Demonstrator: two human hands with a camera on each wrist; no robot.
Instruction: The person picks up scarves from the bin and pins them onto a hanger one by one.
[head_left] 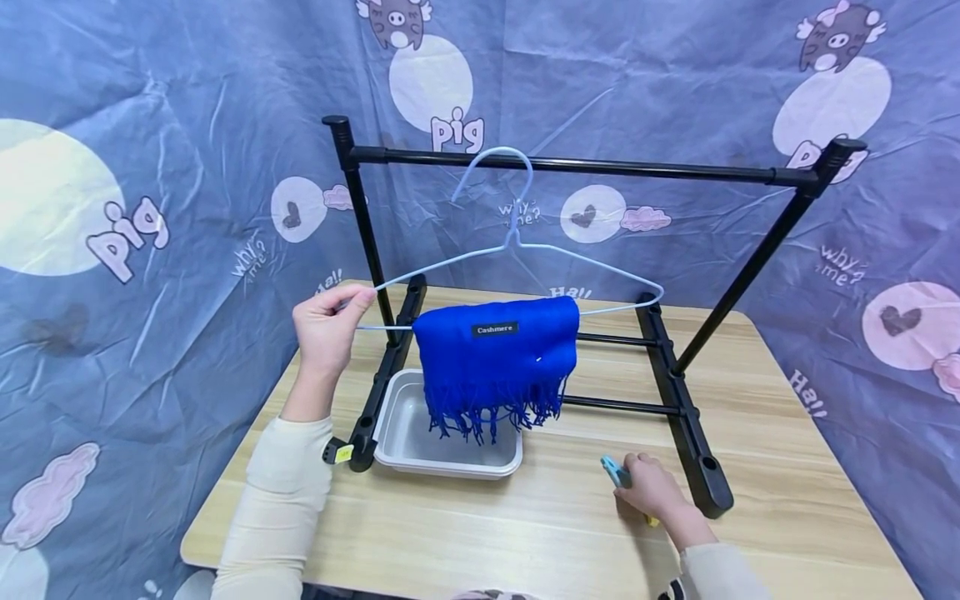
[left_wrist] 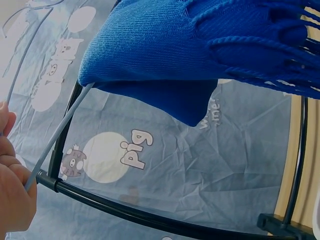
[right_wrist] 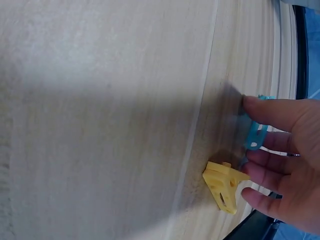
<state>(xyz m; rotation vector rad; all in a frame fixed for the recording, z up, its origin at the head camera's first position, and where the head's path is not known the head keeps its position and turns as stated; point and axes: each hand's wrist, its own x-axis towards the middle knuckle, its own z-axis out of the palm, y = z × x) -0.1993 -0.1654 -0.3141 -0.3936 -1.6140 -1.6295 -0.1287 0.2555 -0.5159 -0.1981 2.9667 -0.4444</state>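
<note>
My left hand (head_left: 328, 327) grips the left end of a pale blue wire hanger (head_left: 457, 260), holding it up in front of the rack. A bright blue fringed scarf (head_left: 498, 354) with a black "Cashmere" label hangs folded over the hanger's bottom bar. Low over the table at the right, my right hand (head_left: 654, 487) pinches a turquoise clothespin (right_wrist: 256, 137) between thumb and fingers. Close by those fingertips, a yellow clothespin (right_wrist: 222, 186) lies on the wood; in the head view the hand mostly hides it.
A black clothes rack (head_left: 600, 169) stands on the wooden table (head_left: 555, 533), its top rail behind the hanger's hook. Under the scarf sits a shallow white-rimmed grey bin (head_left: 450, 467), beside the rack's left foot. Patterned blue cloth (head_left: 225, 200) hangs around the table.
</note>
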